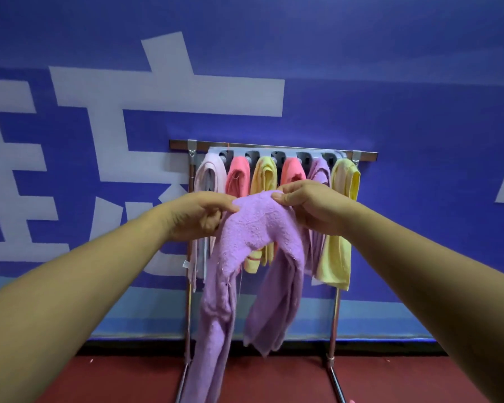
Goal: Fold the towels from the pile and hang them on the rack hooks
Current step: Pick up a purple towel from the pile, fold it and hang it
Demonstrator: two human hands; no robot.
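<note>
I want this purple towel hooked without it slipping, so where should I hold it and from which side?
Grip the purple towel along its top fold, left hand and right hand pinching from above at either end; both halves hang down from that ridge, so it should balance.

The held towel (259,228) is plain lilac; the hung towels (264,175) run pale pink, coral, yellow, coral, lilac, yellow on a silver rack (335,315). The wall (405,97) is deep blue with large white characters; the floor (274,379) is dark red.
</note>
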